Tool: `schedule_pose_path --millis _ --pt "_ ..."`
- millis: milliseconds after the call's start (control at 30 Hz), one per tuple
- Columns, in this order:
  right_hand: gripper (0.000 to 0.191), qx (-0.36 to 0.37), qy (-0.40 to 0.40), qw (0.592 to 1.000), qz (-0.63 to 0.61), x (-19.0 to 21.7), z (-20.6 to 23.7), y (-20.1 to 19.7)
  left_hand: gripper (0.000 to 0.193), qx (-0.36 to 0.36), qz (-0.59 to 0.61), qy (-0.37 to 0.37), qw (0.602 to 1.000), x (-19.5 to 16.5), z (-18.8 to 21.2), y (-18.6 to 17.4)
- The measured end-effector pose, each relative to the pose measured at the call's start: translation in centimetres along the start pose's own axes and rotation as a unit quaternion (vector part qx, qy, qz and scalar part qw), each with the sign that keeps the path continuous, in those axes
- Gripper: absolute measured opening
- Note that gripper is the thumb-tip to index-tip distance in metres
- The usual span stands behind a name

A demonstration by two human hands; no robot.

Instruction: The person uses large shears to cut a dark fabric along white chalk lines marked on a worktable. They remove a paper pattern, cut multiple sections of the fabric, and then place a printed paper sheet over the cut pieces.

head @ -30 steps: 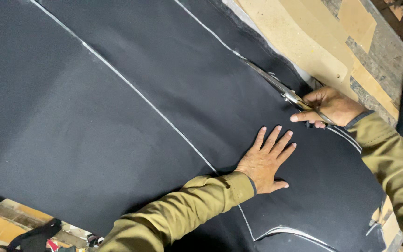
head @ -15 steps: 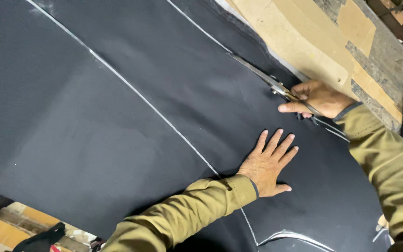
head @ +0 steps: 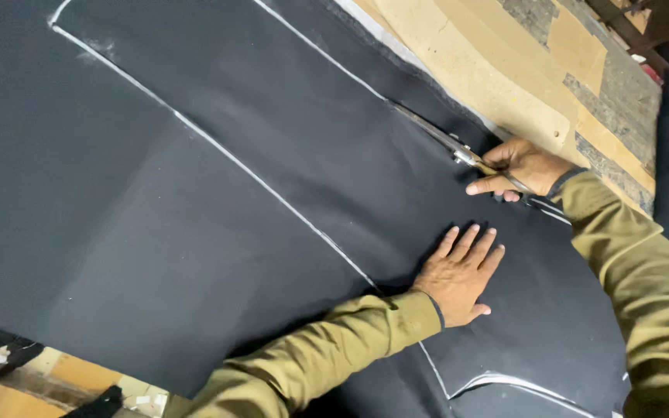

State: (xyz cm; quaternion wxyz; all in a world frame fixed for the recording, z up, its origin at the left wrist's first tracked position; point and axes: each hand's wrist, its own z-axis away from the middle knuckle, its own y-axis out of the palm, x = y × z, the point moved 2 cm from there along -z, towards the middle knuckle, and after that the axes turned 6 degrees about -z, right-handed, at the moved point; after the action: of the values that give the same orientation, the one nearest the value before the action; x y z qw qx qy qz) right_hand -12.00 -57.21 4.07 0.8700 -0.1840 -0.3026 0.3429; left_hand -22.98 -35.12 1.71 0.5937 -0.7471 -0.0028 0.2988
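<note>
Left hand flat, grip released, on black fabric — right hand grip clenched on scissors, blades along a chalk line.

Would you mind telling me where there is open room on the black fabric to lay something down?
The widest free patch of the black fabric lies left of the long chalk line. A narrower strip runs between the two chalk lines. It is crowded near the scissors, the right hand and the flat left hand.
</note>
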Motion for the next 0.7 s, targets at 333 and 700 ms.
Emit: schedule_pose_path --millis 333,700 --pt "0.035 -0.001 -0.013 1.000 0.018 4.2 1.5 0.6 0.138 -0.086 -0.119 -0.256 0.955 26.2 7.5 -15.6" --pt "0.030 0.019 -0.043 0.997 -0.059 7.5 -0.1 1.1 0.141 -0.030 -0.110 -0.265 0.957 28.6 7.5 -16.0"
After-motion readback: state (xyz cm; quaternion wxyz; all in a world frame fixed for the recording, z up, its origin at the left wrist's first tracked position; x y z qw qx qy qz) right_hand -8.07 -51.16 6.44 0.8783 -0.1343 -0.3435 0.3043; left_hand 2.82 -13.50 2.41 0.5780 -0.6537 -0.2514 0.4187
